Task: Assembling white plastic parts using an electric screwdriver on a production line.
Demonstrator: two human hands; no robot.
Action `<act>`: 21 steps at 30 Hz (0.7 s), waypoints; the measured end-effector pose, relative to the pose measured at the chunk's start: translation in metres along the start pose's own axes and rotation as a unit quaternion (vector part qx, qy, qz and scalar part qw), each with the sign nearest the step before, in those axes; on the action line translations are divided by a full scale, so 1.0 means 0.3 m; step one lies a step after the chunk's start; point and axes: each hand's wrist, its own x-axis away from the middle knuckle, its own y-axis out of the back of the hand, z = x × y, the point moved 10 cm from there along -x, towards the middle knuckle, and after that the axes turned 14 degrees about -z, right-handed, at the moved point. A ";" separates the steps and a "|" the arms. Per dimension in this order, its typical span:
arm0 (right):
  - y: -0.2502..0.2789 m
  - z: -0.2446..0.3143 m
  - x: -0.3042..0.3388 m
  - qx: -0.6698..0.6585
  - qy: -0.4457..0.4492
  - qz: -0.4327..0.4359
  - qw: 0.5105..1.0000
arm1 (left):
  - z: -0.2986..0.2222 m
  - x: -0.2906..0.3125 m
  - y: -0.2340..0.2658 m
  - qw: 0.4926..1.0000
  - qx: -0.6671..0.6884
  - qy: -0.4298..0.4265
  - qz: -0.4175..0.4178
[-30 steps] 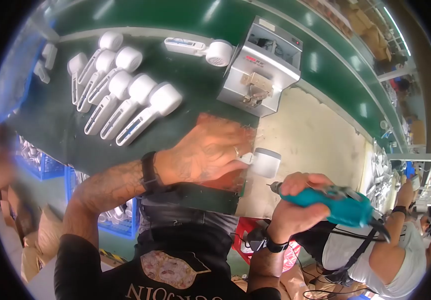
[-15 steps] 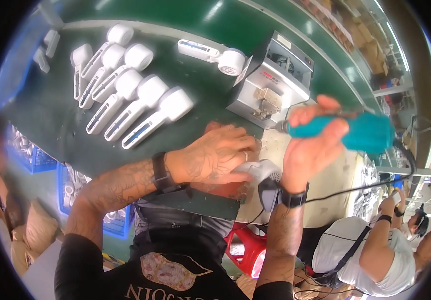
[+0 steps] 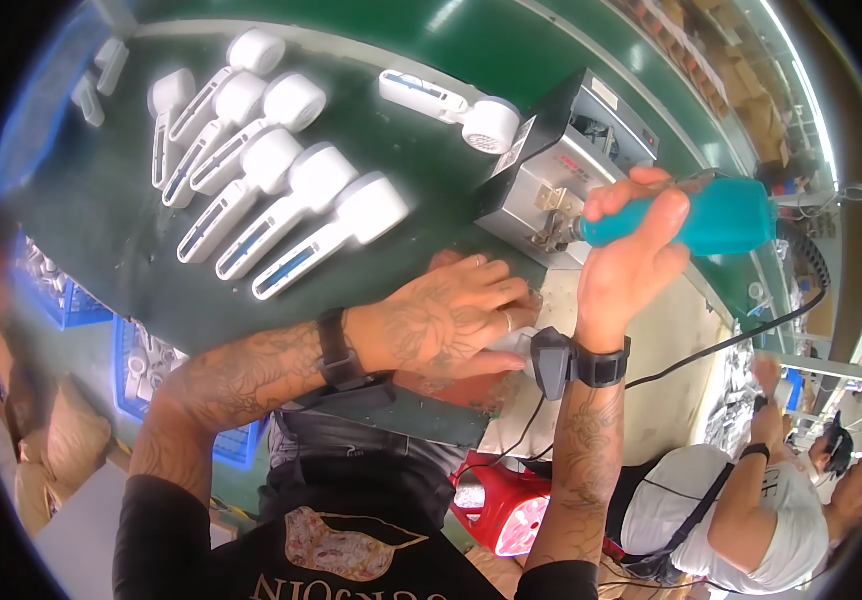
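My right hand [image 3: 636, 255] is wrapped round a teal electric screwdriver [image 3: 731, 215] with a cable running from its back end. Its tip meets the metal outlet of a grey box-shaped screw feeder [image 3: 536, 165]. Lower down, my left hand [image 3: 451, 320] is closed on a white shower head [image 3: 514, 343], pressed down over a reddish-brown pad [image 3: 446, 388]. Most of that piece is hidden by my fingers and the dark device on my right wrist. Several white shower heads [image 3: 326, 178] with slotted handles lie in rows at the left.
One more white shower head [image 3: 491, 125] lies beside the feeder. Blue crates [image 3: 131, 400] of white parts stand below the table's left side. A red stool [image 3: 501, 505] is near my lap. A person in a white shirt [image 3: 676, 500] works at the right.
My right hand has brought the screwdriver's tip to the feeder outlet. My left hand keeps its grip on the shower head, which is now more hidden. The whole view has shifted slightly.
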 end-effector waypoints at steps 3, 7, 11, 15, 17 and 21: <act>0.014 0.001 -0.006 0.013 0.019 0.002 1.000 | -0.006 -0.008 -0.002 1.000 0.001 -0.005 -0.003; 0.011 0.015 0.009 0.019 0.041 0.012 0.999 | -0.008 -0.006 -0.016 1.000 0.002 -0.005 0.004; 0.023 0.021 0.055 0.020 0.015 0.028 0.999 | -0.002 0.001 -0.017 1.000 -0.001 0.000 0.016; 0.129 0.067 0.137 -0.046 -0.009 0.010 0.999 | 0.004 0.006 0.001 1.000 -0.024 0.003 -0.001; 0.188 0.090 0.173 -0.040 -0.013 0.013 0.999 | -0.003 -0.001 -0.005 1.000 -0.014 -0.007 0.001; 0.213 0.095 0.208 0.009 -0.003 0.004 1.000 | 0.002 -0.003 -0.014 1.000 -0.009 0.003 0.018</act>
